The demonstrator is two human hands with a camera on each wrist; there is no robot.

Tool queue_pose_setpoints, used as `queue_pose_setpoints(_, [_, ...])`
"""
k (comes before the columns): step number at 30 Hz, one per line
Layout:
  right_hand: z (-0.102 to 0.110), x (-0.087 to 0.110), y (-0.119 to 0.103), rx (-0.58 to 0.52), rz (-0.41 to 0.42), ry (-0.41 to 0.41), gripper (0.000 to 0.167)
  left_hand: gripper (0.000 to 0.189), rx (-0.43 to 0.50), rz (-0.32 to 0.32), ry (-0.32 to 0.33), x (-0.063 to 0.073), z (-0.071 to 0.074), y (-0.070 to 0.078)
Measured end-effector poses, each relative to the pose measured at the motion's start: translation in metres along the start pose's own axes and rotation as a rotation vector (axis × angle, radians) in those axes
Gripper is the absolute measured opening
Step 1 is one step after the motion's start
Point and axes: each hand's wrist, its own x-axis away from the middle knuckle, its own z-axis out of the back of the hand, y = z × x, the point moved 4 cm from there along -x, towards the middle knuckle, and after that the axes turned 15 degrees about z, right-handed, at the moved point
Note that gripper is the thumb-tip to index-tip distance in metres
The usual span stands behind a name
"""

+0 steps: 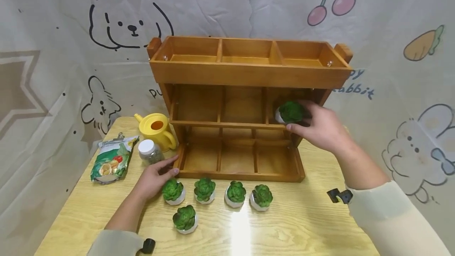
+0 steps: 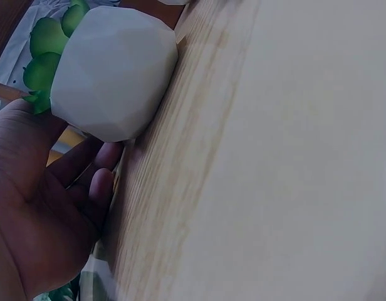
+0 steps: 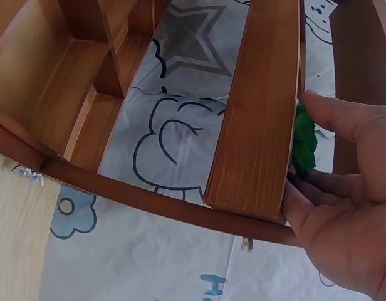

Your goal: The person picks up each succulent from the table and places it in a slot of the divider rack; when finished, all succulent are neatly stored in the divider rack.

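Observation:
A three-tier wooden shelf [image 1: 249, 75] with divided compartments stands on the table. At the right compartment of its middle tier, my right hand [image 1: 321, 127] holds a potted succulent [image 1: 292, 112] with a white pot. The right wrist view shows only the green leaves [image 3: 304, 138], partly behind a board. My left hand [image 1: 153, 179] touches the left front corner of the bottom tier with thumb and index finger. Just beside it stands another potted succulent [image 1: 173, 192], whose white faceted pot [image 2: 114, 72] partly hides the fingers in the left wrist view.
Several more potted succulents [image 1: 204, 191] stand before the shelf, one of them [image 1: 185, 219] nearer the front. Left of the shelf are a yellow watering can [image 1: 156, 131], a white-lidded jar [image 1: 150, 151] and a clipped green bag [image 1: 114, 159]. A printed curtain [image 1: 213, 7] hangs behind.

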Motion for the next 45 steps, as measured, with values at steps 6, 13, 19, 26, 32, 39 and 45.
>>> queue_pose_setpoints(6, [-0.002, 0.010, -0.005, -0.096, 0.031, 0.052, 0.078, 0.062, 0.003, 0.000, 0.017, 0.004, 0.006, -0.005])
queue_pose_setpoints(13, [0.002, 0.034, -0.009, -0.080, 0.051, 0.103, 0.074, 0.063, 0.012, -0.011, 0.002, 0.003, 0.006, -0.004])
queue_pose_setpoints(19, [0.000, 0.049, -0.014, -0.080, 0.056, 0.122, 0.073, 0.062, 0.016, -0.014, 0.006, 0.002, 0.007, -0.003])
queue_pose_setpoints(26, [-0.010, 0.069, -0.015, -0.102, 0.100, 0.136, 0.071, 0.063, 0.036, -0.013, -0.008, -0.001, 0.001, -0.002])
queue_pose_setpoints(32, [-0.024, 0.086, -0.012, -0.155, 0.103, 0.124, 0.066, 0.063, 0.024, -0.017, -0.014, -0.002, -0.005, 0.000])
queue_pose_setpoints(39, [-0.043, 0.098, -0.006, -0.199, 0.063, 0.065, 0.064, 0.063, 0.057, 0.006, -0.020, -0.002, -0.005, -0.001])
queue_pose_setpoints(45, [-0.057, 0.104, -0.002, -0.218, 0.053, 0.052, 0.062, 0.064, 0.067, 0.001, -0.003, -0.002, -0.004, -0.001])
